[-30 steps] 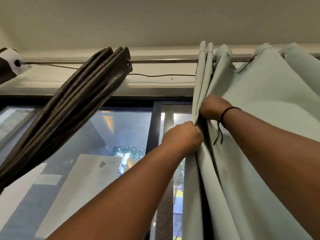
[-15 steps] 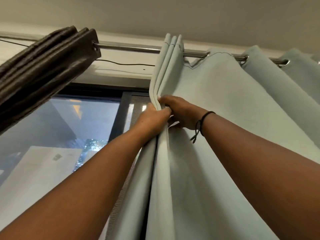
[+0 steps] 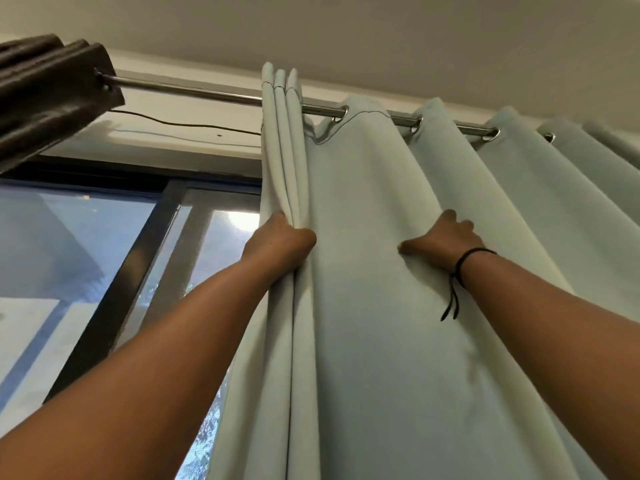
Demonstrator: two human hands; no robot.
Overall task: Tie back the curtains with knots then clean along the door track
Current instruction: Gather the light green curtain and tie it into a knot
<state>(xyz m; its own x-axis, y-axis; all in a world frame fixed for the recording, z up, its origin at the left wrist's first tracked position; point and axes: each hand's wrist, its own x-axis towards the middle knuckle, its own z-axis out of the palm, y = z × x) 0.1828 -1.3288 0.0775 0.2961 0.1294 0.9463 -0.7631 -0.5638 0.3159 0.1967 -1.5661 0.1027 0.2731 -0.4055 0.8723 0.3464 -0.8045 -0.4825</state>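
Left hand grips gathered folds of the pale curtain.
Right hand reaches wide, fingers curling behind the next pleat.

A home room: pale green eyelet curtains hang on a metal curtain rod below a plain ceiling, beside a dark-framed sliding glass door.

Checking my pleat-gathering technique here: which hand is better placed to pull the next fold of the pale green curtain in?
Probably the right hand: it lies spread on the pale green curtain at the next fold, while the left hand has its grip shut on the gathered pleats.
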